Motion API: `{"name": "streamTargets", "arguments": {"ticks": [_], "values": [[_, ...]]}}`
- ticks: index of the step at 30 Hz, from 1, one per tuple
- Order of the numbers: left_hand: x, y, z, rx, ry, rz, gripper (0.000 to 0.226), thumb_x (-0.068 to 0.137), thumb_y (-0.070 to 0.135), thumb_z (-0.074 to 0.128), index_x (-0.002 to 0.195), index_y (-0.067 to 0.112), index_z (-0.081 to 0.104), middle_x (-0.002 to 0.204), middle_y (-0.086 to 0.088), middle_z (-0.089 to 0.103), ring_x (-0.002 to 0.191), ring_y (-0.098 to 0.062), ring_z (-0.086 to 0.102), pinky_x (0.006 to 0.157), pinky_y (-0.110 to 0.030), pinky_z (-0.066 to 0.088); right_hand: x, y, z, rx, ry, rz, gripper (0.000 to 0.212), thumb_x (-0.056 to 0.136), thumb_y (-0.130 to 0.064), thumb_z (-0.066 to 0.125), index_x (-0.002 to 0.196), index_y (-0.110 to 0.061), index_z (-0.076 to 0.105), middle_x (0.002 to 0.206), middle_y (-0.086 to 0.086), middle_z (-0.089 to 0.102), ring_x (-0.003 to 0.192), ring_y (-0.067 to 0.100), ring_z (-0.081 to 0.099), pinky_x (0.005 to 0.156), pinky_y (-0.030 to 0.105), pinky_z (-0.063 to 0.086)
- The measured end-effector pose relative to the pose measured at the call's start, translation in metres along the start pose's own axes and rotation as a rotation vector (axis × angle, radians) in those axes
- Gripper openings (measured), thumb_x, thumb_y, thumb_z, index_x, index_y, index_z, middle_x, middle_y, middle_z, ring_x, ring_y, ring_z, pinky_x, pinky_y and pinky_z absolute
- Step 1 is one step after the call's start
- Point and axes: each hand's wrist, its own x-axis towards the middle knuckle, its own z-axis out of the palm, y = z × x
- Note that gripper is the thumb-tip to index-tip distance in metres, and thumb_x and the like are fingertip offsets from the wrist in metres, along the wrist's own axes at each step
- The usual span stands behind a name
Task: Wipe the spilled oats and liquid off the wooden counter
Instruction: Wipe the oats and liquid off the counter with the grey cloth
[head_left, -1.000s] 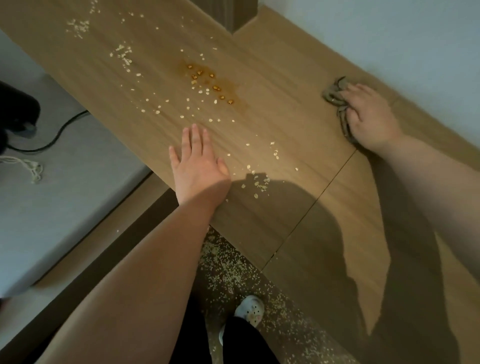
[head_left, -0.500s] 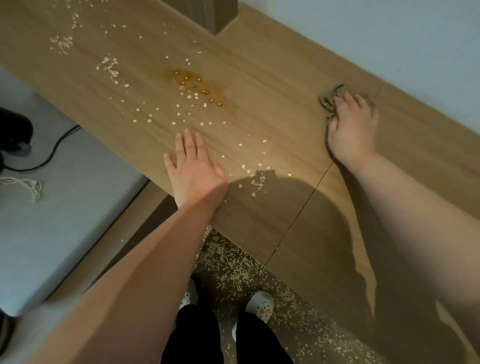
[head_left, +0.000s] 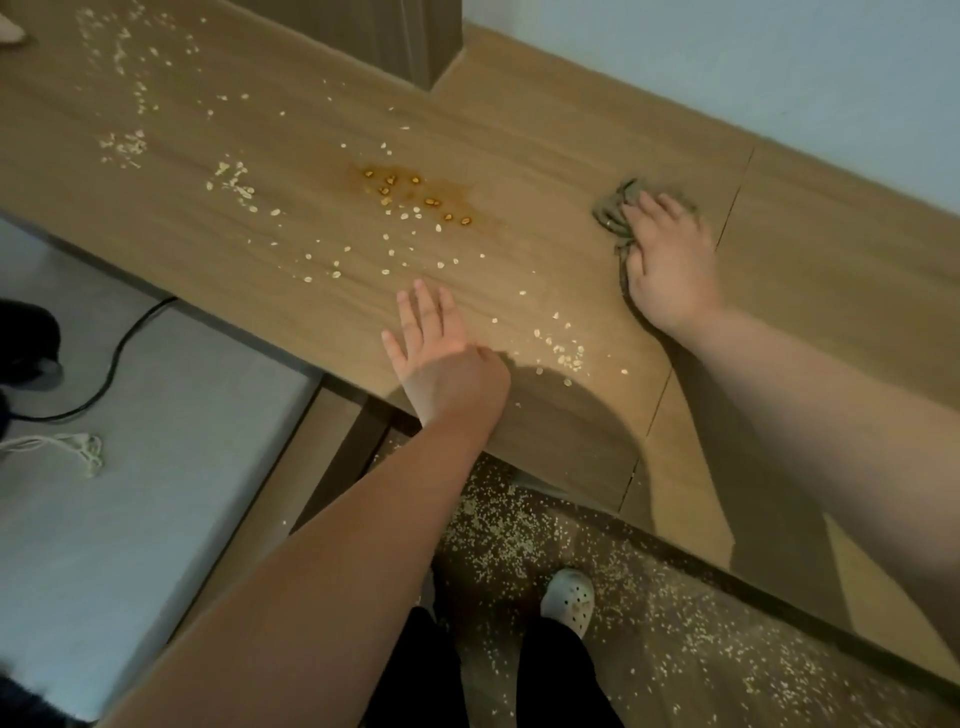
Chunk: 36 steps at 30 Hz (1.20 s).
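Note:
A wooden counter (head_left: 519, 156) runs across the view. An orange-brown patch of liquid (head_left: 415, 195) with soaked oats lies near its middle, and pale loose oats (head_left: 234, 179) are scattered to the left and toward the front edge. My right hand (head_left: 667, 262) lies flat with straight fingers on a crumpled grey-brown cloth (head_left: 613, 210), to the right of the liquid. My left hand (head_left: 441, 348) rests flat on the counter near its front edge, fingers straight, just below the liquid.
A wooden post (head_left: 395, 36) rises behind the counter and a pale wall (head_left: 779, 67) runs along its back. A grey surface (head_left: 156, 467) with a black cable (head_left: 117, 358) lies to the left. Many oats cover the floor (head_left: 675, 623) around my white shoe (head_left: 569, 603).
My right hand has slid the cloth leftward along the counter, past the seam and closer to the liquid. My left hand stays flat near the front edge.

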Motion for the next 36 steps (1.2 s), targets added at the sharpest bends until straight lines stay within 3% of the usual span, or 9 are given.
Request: {"name": "streamTargets", "arguments": {"ticks": [3,10,18,22,24,27,30,33,36], "values": [[0.009,-0.033,-0.013,0.001,-0.02,0.134,0.07,0.099,0.017,0.037,0.158,0.014,0.0,0.166,-0.003,-0.01,0.152,-0.019,-0.006,0.123,-0.04,0.001,-0.019,-0.016,-0.001,-0.032,-0.066,-0.074,0.052,0.098,-0.017,0.041,0.15,-0.015,0.035,0.159,0.006,0.027,0.147,0.029,0.02,0.119,0.053,0.012],[0.047,-0.1,-0.024,0.339,-0.015,0.493,0.066,0.102,0.043,0.012,0.155,0.01,-0.01,0.163,-0.01,-0.015,0.151,-0.024,-0.014,0.12,-0.042,-0.004,-0.059,-0.069,0.008,-0.005,-0.112,-0.195,0.053,0.091,-0.016,0.045,0.143,-0.014,0.046,0.154,0.007,0.037,0.143,0.032,0.028,0.114,0.058,0.022],[0.05,-0.102,-0.02,0.334,0.017,0.52,0.068,0.099,0.043,0.012,0.156,0.01,-0.008,0.164,-0.01,-0.011,0.152,-0.024,-0.009,0.123,-0.046,0.002,-0.139,-0.123,0.022,0.043,-0.116,-0.351,0.049,0.089,-0.023,0.037,0.131,-0.013,0.058,0.139,0.009,0.055,0.13,0.033,0.045,0.108,0.057,0.031],[0.049,-0.102,-0.02,0.341,0.022,0.523,0.069,0.099,0.044,0.011,0.156,0.009,-0.006,0.165,-0.01,-0.009,0.152,-0.024,-0.007,0.123,-0.047,0.006,-0.186,-0.135,0.027,0.036,-0.099,-0.522,0.046,0.09,-0.023,0.04,0.134,-0.015,0.047,0.139,0.008,0.054,0.128,0.028,0.041,0.106,0.051,0.031],[0.05,-0.102,-0.019,0.345,0.028,0.521,0.068,0.099,0.043,0.012,0.156,0.009,-0.004,0.165,-0.01,-0.008,0.152,-0.025,-0.006,0.123,-0.047,0.005,-0.195,-0.12,0.018,0.064,-0.039,-0.403,0.045,0.092,-0.021,0.039,0.136,-0.015,0.044,0.141,0.009,0.052,0.129,0.029,0.04,0.107,0.052,0.03],[0.05,-0.102,-0.02,0.339,0.032,0.523,0.068,0.099,0.043,0.013,0.157,0.009,-0.002,0.165,-0.01,-0.006,0.152,-0.025,-0.005,0.124,-0.046,0.005,-0.196,-0.076,-0.003,0.114,0.045,0.028,0.046,0.095,-0.017,0.035,0.139,-0.011,0.047,0.146,0.01,0.047,0.134,0.035,0.039,0.111,0.06,0.028],[0.048,-0.102,-0.021,0.346,0.035,0.521,0.067,0.1,0.041,0.014,0.157,0.008,-0.002,0.165,-0.01,-0.007,0.152,-0.024,-0.006,0.124,-0.045,0.005,-0.206,-0.052,-0.006,0.109,0.019,0.281,0.048,0.095,-0.01,0.042,0.142,-0.01,0.045,0.15,0.009,0.042,0.14,0.032,0.032,0.116,0.051,0.022],[0.048,-0.101,-0.022,0.349,0.034,0.521,0.067,0.101,0.041,0.015,0.157,0.008,-0.002,0.165,-0.01,-0.007,0.152,-0.024,-0.006,0.124,-0.045,0.005,-0.215,-0.084,0.007,0.115,0.035,0.325,0.047,0.093,-0.014,0.043,0.14,-0.011,0.049,0.148,0.008,0.045,0.138,0.031,0.033,0.115,0.055,0.023],[0.046,-0.101,-0.023,0.348,0.029,0.523,0.066,0.102,0.04,0.016,0.157,0.008,-0.002,0.165,-0.01,-0.007,0.152,-0.024,-0.006,0.123,-0.045,0.004,-0.228,-0.143,0.024,0.175,-0.007,0.033,0.044,0.092,-0.02,0.042,0.132,-0.012,0.056,0.141,0.005,0.053,0.132,0.029,0.042,0.112,0.06,0.028]]}}
